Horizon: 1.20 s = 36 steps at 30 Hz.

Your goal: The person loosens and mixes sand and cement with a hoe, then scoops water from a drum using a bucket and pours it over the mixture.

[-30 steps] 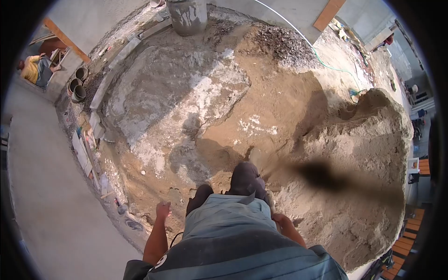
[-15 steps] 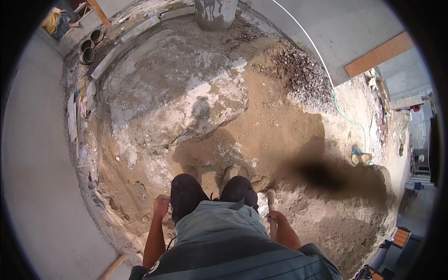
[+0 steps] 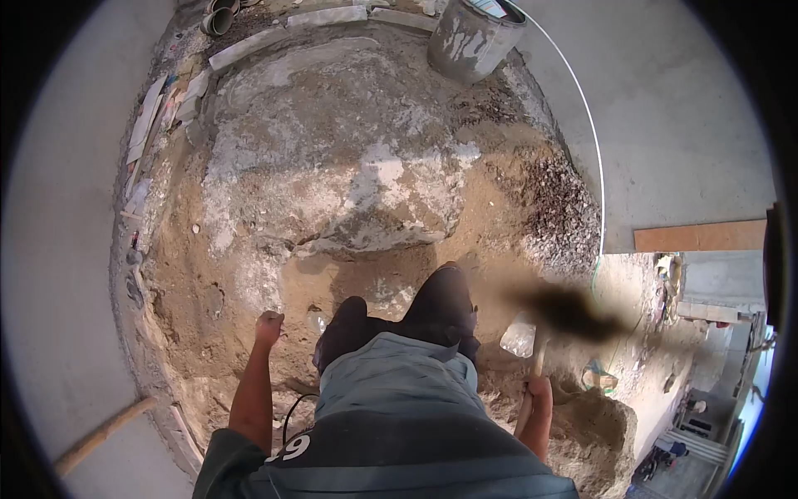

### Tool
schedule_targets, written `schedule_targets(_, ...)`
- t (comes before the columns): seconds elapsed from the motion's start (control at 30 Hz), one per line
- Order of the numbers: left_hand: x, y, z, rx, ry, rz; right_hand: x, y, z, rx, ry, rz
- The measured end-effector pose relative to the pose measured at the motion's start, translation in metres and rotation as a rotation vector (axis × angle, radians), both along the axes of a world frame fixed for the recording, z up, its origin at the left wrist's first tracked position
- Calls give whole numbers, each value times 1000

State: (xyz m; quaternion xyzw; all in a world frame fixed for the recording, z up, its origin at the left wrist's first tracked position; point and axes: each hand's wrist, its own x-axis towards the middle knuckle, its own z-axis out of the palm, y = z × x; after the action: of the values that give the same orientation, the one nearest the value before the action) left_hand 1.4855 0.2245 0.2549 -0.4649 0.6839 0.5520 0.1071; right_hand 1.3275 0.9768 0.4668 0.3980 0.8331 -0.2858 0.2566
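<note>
Gripping a wooden handle [image 3: 537, 363] appears to be part of a carry on foot over rough ground, one knee being thrust forward. The fingers of the right hand [image 3: 539, 387] are wrapped around the handle, which points ahead at the person's right side; what its lower end carries cannot be seen. The left hand [image 3: 268, 327] hangs well apart, fingers loosely curled with nothing visible in them, though how tightly they close I cannot tell. Moving on with it would seem to call for a firm hold and careful footing. Beside the right arm is a sandy mound [image 3: 592, 424]; at lower left a wooden pole [image 3: 104, 437] slants. Near the handle's tip lies a clear, shiny thing [image 3: 518, 338], perhaps plastic, and a dark blurred smudge [image 3: 573, 312] hides some ground there. Ahead, the broken edge of a pale crusted patch [image 3: 332, 141] makes an uneven ledge in the way, with a gravel heap [image 3: 565, 204] to its right. Farther off stand a streaked drum [image 3: 467, 43] and, leftward, small buckets [image 3: 218, 20]; a thin hose [image 3: 602, 208] crosses before the wall [image 3: 682, 125].
</note>
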Motion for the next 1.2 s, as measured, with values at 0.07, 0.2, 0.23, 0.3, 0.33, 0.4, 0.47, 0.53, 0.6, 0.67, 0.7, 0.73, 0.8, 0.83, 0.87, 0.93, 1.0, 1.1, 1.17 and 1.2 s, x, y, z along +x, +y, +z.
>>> schedule_targets(0.07,-35,5,29,-12,60,92,-70,13,15,92,6,138)
schedule_targets(0.2,-84,37,50,-51,105,139,-227,-40,68,262,92,251)
schedule_targets(0.23,-96,49,44,-59,106,164,-273,-35,57,241,111,287)
schedule_targets(0.3,-118,85,36,-144,50,201,-364,-53,39,252,129,476)
schedule_targets(0.33,-143,107,37,-216,-4,198,-413,-63,26,254,139,571)
schedule_targets(0.4,-196,174,49,-270,-115,142,-507,-61,-25,233,226,815)
schedule_targets(0.47,-275,231,45,-130,-153,35,-594,-82,-82,31,290,956)
schedule_targets(0.53,-344,303,30,-23,73,-101,-610,-200,-41,-304,148,800)
schedule_targets(0.6,-409,336,70,322,211,-185,-615,-278,-46,-334,172,810)
schedule_targets(0.67,-449,349,91,495,306,-238,-598,-375,-21,-300,198,870)
schedule_targets(0.7,-458,349,96,631,347,-217,-587,-405,-23,-450,206,807)
schedule_targets(0.73,-459,350,96,681,413,-190,-577,-433,-32,-596,212,745)
schedule_targets(0.8,-457,327,108,642,480,-106,-557,-496,-63,-813,231,729)
schedule_targets(0.83,-454,312,109,652,505,-9,-546,-528,-82,-911,177,719)
schedule_targets(0.87,-451,295,98,650,530,85,-535,-566,-104,-1017,125,705)
schedule_targets(0.93,-440,257,55,368,439,369,-502,-638,-143,-1104,50,704)
schedule_targets(1.0,-419,212,6,274,269,458,-462,-694,-202,-1201,-57,717)
schedule_targets(1.1,-369,208,-53,346,150,759,-383,-725,-321,-1154,-284,740)
schedule_targets(1.17,-343,232,-78,509,45,924,-321,-699,-399,-962,-465,806)
schedule_targets(1.2,-335,259,-82,656,-3,1004,-290,-669,-444,-818,-564,870)
